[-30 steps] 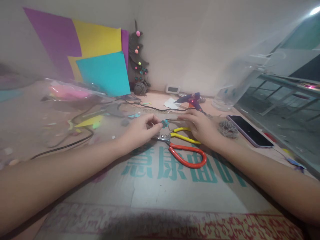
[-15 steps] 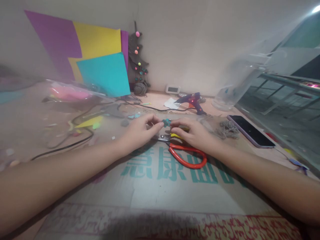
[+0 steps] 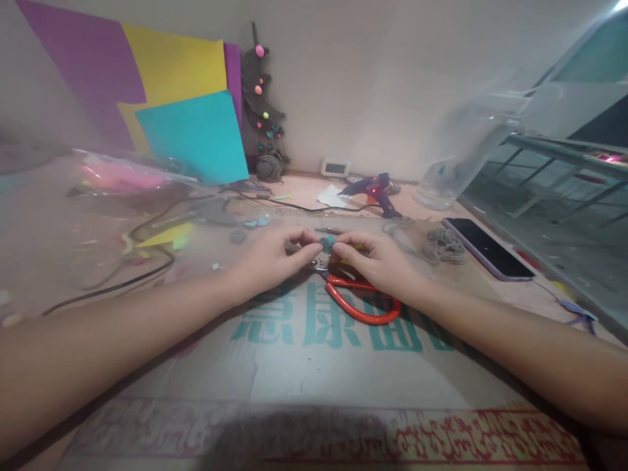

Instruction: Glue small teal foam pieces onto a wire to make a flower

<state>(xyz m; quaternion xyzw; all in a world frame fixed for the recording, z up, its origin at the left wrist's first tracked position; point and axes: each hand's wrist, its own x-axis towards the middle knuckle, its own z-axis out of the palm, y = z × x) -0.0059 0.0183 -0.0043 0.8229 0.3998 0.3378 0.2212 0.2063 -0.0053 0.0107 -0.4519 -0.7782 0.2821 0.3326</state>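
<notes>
While one small teal piece sits between the two hands, over one pair of scissors, each grip pinches it by the fingertips, left hand and right hand. Scissors: one red handle, one yellow handle mostly covered. Right on the surface: one gray yarn bundle, one phone. Behind: one glue gun.

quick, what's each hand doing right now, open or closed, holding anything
Left hand: closed, pinching the left edge of a small teal piece.
Right hand: closed, fingertips at that piece's right edge.
</notes>
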